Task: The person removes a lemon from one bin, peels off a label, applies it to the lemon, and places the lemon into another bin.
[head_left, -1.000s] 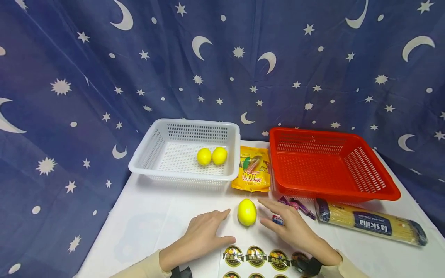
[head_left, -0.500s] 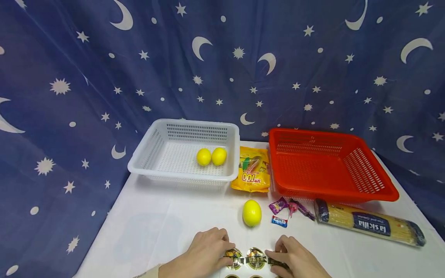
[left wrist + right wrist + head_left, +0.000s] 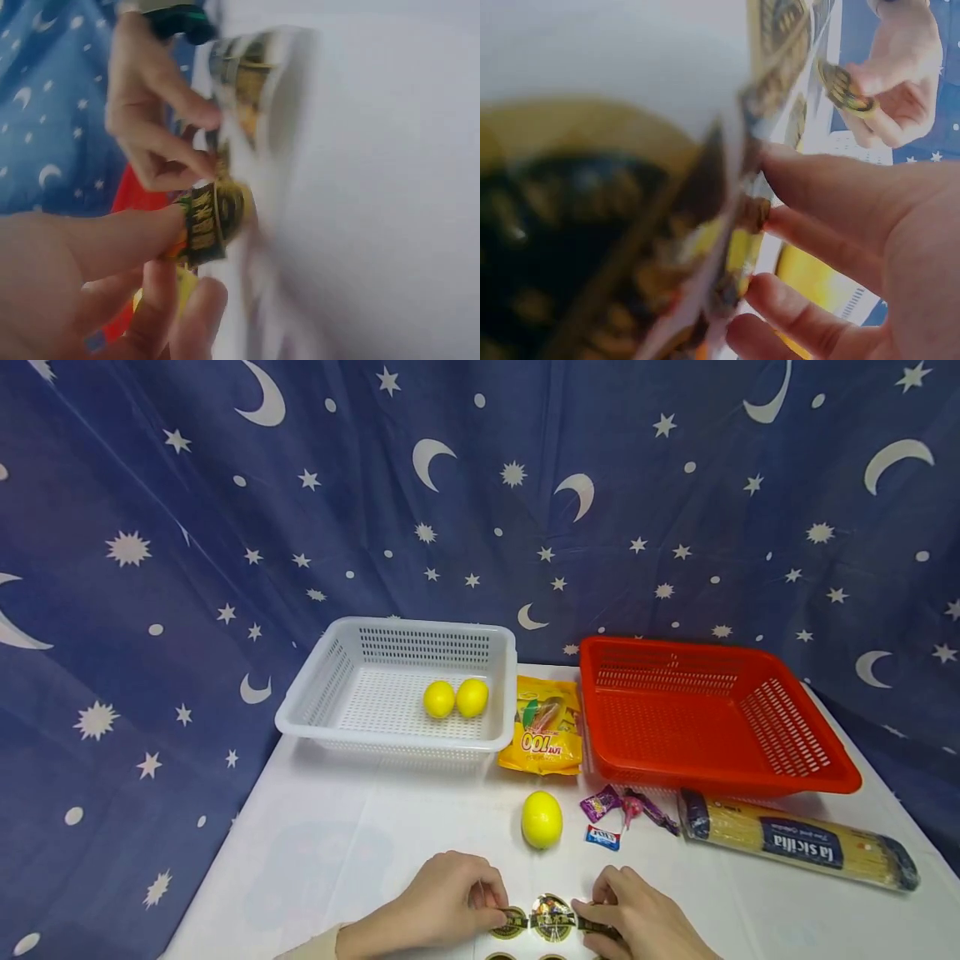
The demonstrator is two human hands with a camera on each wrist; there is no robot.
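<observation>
My left hand (image 3: 453,897) pinches a round black-and-gold sticker (image 3: 206,221) between thumb and index finger, above the table near the front. The sticker bends slightly and stands away from the sheet in the right wrist view. To the right, my right hand (image 3: 633,910) grips the sticker sheet (image 3: 780,75) with thumb and fingers; more round stickers show on it, one of them a shiny sticker (image 3: 552,917) between the two hands. The sheet's lower part lies outside the head view. A yellow lemon (image 3: 542,819) rests on the table just beyond the hands.
Two lemons (image 3: 455,698) sit in a white basket (image 3: 390,743) at the back left. A yellow snack bag (image 3: 542,727) stands between it and a red basket (image 3: 720,785). Small wrapped candies (image 3: 602,837) and a spaghetti pack (image 3: 798,841) lie on the right.
Both hands have drawn back from either side of the lemon to the sticker sheet. The left hand has lifted a sticker off it. The lemon has shifted slightly right.
</observation>
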